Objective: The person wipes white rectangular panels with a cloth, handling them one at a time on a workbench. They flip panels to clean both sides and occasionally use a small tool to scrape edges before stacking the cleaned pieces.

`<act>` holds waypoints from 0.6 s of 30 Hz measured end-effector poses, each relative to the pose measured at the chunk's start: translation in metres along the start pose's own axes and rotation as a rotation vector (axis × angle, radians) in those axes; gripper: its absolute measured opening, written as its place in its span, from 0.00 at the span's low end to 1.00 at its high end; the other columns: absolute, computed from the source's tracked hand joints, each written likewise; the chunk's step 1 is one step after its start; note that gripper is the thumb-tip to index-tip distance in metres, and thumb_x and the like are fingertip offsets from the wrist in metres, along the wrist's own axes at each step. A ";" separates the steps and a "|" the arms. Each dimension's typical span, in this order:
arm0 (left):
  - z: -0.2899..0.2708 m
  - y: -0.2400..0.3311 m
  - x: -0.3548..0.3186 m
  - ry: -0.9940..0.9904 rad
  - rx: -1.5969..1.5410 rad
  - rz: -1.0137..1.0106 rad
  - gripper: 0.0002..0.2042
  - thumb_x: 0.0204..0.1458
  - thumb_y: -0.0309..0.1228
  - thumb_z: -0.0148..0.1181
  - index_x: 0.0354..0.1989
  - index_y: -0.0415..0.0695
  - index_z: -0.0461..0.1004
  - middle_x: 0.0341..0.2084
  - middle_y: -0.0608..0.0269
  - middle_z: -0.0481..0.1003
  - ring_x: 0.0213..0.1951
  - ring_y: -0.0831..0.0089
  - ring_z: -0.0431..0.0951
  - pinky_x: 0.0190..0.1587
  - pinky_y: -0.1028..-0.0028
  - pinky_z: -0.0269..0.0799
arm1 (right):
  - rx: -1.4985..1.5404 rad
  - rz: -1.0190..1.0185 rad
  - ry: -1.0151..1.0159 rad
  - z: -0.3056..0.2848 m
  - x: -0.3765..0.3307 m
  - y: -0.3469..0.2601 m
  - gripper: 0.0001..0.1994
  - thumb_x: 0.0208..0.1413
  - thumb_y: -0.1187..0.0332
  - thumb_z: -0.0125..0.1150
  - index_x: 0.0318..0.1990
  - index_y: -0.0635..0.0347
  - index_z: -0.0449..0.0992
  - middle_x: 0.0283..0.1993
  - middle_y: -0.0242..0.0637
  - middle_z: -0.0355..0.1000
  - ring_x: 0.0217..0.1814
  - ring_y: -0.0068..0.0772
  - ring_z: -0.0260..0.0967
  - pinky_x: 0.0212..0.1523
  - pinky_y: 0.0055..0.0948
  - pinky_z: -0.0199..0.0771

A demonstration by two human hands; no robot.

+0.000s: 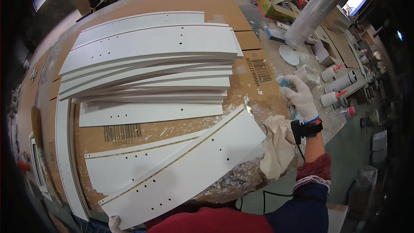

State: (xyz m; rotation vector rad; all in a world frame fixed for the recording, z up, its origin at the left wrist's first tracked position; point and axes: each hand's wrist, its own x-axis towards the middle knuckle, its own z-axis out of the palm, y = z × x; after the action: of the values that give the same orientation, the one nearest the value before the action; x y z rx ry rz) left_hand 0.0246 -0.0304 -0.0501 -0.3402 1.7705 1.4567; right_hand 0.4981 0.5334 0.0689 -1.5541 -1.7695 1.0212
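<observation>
The right hand (pixel 300 96), in a white work glove, is closed around a small bottle with a blue cap (pixel 282 81), held just above the right part of the worktop (pixel 254 99); the grip wraps the body so that the capped end points left, toward the boards. A black band sits on that wrist, with a cable running down from it.

Just below that hand a crumpled beige rag (pixel 278 146) hangs over the worktop's edge, within easy reach for wiping. Touching the rag's left side lies the nearest white panel (pixel 189 168), a long drilled board set slantwise, its raw, unfinished edge turned up and to the left. Its near corner overhangs the edge, where the left hand (pixel 114 223), also gloved, shows only as a few fingers at the bottom of the view. They appear to steady that corner, but whether the grip is closed on it I cannot tell.

A second panel (pixel 129 166) lies partly under the first. Beyond them, a fanned stack of white panels (pixel 151 60) rests on flattened brown cardboard (pixel 250 69), which likely shields the surface from drips.

Well to the right stand white squeeze bottles with red tips (pixel 334 98), a round white lid (pixel 289 55) and a tall roll of clear film (pixel 317 8).
</observation>
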 end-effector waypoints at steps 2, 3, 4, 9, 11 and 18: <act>0.000 -0.007 -0.006 -0.018 0.148 0.211 0.19 0.52 0.40 0.60 0.49 0.46 0.67 0.41 0.57 0.73 0.38 0.61 0.74 0.35 0.63 0.73 | 0.099 0.028 0.107 -0.024 -0.004 0.010 0.17 0.53 0.69 0.62 0.51 0.61 0.73 0.37 0.30 0.73 0.33 0.16 0.67 0.32 0.19 0.69; -0.003 -0.014 -0.003 -0.040 0.188 0.271 0.18 0.53 0.37 0.60 0.49 0.46 0.67 0.40 0.56 0.73 0.38 0.61 0.74 0.35 0.64 0.74 | 0.139 0.041 0.134 -0.038 -0.006 0.020 0.17 0.53 0.70 0.62 0.51 0.62 0.73 0.37 0.30 0.73 0.33 0.16 0.67 0.32 0.19 0.69; 0.009 -0.015 -0.005 -0.071 0.223 0.330 0.17 0.53 0.35 0.59 0.49 0.46 0.67 0.39 0.56 0.72 0.39 0.62 0.74 0.35 0.65 0.74 | 0.173 0.050 0.168 -0.052 -0.008 0.032 0.16 0.54 0.71 0.61 0.51 0.63 0.73 0.37 0.30 0.73 0.33 0.16 0.67 0.32 0.19 0.68; 0.067 0.009 -0.014 -0.121 -0.049 0.111 0.14 0.54 0.32 0.59 0.48 0.47 0.68 0.38 0.57 0.72 0.40 0.64 0.75 0.32 0.69 0.74 | -0.063 0.052 0.297 -0.099 -0.015 0.084 0.18 0.53 0.73 0.59 0.53 0.63 0.72 0.41 0.33 0.73 0.37 0.20 0.69 0.36 0.22 0.71; 0.069 -0.003 -0.013 -0.133 0.272 0.464 0.13 0.54 0.34 0.59 0.46 0.46 0.69 0.38 0.57 0.72 0.39 0.64 0.75 0.30 0.70 0.72 | -0.134 0.093 0.365 -0.083 -0.012 0.079 0.20 0.52 0.72 0.60 0.54 0.63 0.72 0.43 0.34 0.74 0.40 0.24 0.71 0.40 0.24 0.72; 0.086 0.008 0.015 -0.298 -0.030 0.265 0.22 0.55 0.39 0.57 0.47 0.31 0.63 0.31 0.42 0.76 0.20 0.60 0.79 0.12 0.73 0.75 | -0.535 -0.033 0.377 -0.067 0.007 0.106 0.22 0.46 0.70 0.63 0.51 0.60 0.73 0.44 0.44 0.75 0.47 0.39 0.73 0.50 0.31 0.69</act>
State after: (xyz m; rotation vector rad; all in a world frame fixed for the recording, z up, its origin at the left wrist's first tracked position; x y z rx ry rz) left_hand 0.0441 0.0547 -0.0565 0.0986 1.5953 1.6242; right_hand 0.6103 0.5559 0.0166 -1.8675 -1.8656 0.2065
